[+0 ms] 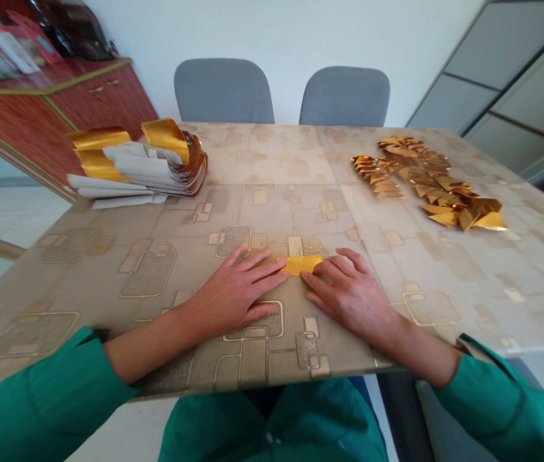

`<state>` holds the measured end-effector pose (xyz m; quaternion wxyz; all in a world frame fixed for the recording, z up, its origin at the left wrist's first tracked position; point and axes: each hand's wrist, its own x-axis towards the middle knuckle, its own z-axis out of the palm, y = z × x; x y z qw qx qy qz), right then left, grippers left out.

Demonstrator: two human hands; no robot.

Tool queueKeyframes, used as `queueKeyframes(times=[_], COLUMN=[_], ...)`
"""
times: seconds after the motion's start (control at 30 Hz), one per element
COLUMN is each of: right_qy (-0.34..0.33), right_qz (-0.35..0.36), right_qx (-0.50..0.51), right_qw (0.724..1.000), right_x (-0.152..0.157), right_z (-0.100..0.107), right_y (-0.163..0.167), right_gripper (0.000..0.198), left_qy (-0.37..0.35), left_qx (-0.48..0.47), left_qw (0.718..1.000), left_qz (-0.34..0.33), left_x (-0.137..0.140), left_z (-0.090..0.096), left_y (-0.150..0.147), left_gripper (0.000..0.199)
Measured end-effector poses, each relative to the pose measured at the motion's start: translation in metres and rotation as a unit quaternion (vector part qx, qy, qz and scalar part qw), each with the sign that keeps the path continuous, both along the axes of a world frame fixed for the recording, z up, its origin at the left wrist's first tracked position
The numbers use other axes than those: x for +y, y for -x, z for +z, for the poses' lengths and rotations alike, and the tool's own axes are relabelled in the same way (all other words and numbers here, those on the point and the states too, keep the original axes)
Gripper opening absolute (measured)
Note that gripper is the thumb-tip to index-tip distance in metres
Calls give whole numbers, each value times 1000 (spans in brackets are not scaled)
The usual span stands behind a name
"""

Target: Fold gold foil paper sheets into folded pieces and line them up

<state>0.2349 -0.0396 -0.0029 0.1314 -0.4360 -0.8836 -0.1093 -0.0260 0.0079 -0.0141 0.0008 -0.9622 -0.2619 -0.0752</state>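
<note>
A small folded strip of gold foil paper (301, 265) lies flat on the patterned tablecloth in front of me. My left hand (247, 289) rests palm down with its fingers spread, two fingertips touching the strip's left end. On the other side my right hand (344, 282) has its fingers bent, the index fingertip at the strip's lower right edge. Whether that hand pinches the paper or only presses on it is hard to see. Part of the strip's right end is hidden under the fingers.
A stack of gold and white paper sheets (142, 163) stands at the back left. Several folded gold pieces (438, 179) lie in rows at the back right. Two grey chairs (224, 90) stand behind the table (272, 212). A red wooden cabinet (103, 106) is at the left.
</note>
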Motion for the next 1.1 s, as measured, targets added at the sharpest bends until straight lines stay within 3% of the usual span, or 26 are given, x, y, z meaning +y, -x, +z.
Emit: queueKeyframes(times=[0.4,0.53,0.63,0.8,1.1], right_qy=[-5,9,17,15,38], right_qz=[6,-3,-19,-29,-29], right_qx=[18,17,5,-1,-31], right_qw=[1000,1000,1000,999,998], right_x=[-4,5,9,5,-7], right_z=[0,3,5,4,3], right_y=[-17,-8,-2,0,-6], right_gripper=[21,25,25,19,34], left_qy=[-30,-45,-45,-23,-46], left_qx=[28,17,-3,10,31], left_qw=[998,997,998,999,998], left_qz=[-39,-64,-42,-33,-25], left_x=[12,10,7,3,-1], left_z=[4,11,14,13,15], left_y=[23,11,-6,-24,-25], left_gripper=[51,44,36,49,50])
